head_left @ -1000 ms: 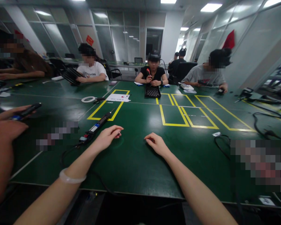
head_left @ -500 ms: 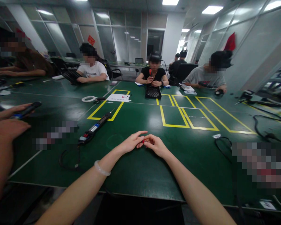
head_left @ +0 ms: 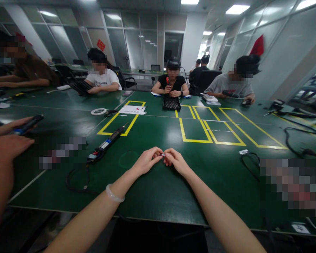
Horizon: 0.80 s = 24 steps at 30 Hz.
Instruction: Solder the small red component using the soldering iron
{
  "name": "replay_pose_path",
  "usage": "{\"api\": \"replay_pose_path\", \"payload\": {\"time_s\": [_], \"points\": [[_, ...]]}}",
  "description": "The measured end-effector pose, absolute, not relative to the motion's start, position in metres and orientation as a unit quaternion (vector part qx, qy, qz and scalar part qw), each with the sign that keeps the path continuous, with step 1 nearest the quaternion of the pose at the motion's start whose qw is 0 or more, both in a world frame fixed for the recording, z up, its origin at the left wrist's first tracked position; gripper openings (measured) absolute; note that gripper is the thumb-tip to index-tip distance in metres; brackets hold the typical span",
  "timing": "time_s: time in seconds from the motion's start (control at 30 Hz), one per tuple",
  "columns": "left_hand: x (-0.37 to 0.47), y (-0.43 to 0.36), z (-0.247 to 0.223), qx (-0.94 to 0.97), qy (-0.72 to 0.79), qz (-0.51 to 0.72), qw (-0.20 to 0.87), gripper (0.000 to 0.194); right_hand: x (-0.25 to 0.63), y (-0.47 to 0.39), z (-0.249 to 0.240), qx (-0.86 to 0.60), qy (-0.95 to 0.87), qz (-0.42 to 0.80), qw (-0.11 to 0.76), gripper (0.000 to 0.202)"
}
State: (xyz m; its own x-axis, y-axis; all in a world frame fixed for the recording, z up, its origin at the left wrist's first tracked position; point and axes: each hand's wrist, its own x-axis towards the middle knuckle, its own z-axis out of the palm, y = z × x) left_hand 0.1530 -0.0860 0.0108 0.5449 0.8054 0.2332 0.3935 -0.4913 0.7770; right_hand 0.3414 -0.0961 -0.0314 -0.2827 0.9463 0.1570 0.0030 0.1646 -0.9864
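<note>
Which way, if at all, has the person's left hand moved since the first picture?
Yes: against the yellow tape outline beside the electric screwdriver, the left hand has moved rightward, up to the right hand.

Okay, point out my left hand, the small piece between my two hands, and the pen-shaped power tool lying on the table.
Left hand [head_left: 146,161]: head view, back of the hand.
Small piece [head_left: 162,154]: head view, its little exposed part.
Power tool [head_left: 106,143]: head view, middle of its body.

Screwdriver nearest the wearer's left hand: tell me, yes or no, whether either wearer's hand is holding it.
No, the screwdriver lies on the green table, apart from the left hand and right hand.
</note>
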Motion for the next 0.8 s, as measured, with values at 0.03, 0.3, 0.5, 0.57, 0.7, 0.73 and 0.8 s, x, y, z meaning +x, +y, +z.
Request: {"api": "replay_pose_path", "payload": {"time_s": [0.03, 0.3, 0.5, 0.57, 0.7, 0.73, 0.8], "points": [[0.1516, -0.0848, 0.0102, 0.803, 0.373, 0.301, 0.354, 0.026, 0.3411, -0.0965, -0.0312, -0.382, -0.606, 0.523, 0.462, 0.033], [0.1472, -0.0804, 0.0037, 0.784, 0.382, 0.282, 0.4, 0.033, 0.3407, -0.0962, -0.0332, -0.359, -0.613, 0.531, 0.462, 0.033], [0.1506, -0.0822, 0.0002, 0.784, 0.37, 0.27, 0.42, 0.035, 0.3411, -0.0949, -0.0339, -0.383, -0.612, 0.53, 0.445, 0.039], [0.1508, -0.0828, 0.0005, 0.783, 0.368, 0.271, 0.422, 0.035, 0.3415, -0.095, -0.0325, -0.386, -0.611, 0.531, 0.443, 0.039], [0.1505, -0.0848, 0.0025, 0.783, 0.371, 0.287, 0.409, 0.03, 0.3418, -0.0958, -0.0292, -0.383, -0.609, 0.528, 0.451, 0.036], [0.1505, -0.0855, 0.0029, 0.786, 0.372, 0.29, 0.4, 0.029, 0.3418, -0.096, -0.029, -0.38, -0.609, 0.53, 0.452, 0.035], [0.1502, -0.0865, 0.0036, 0.796, 0.371, 0.289, 0.382, 0.028, 0.3415, -0.0959, -0.0296, -0.376, -0.605, 0.536, 0.453, 0.033]]}}
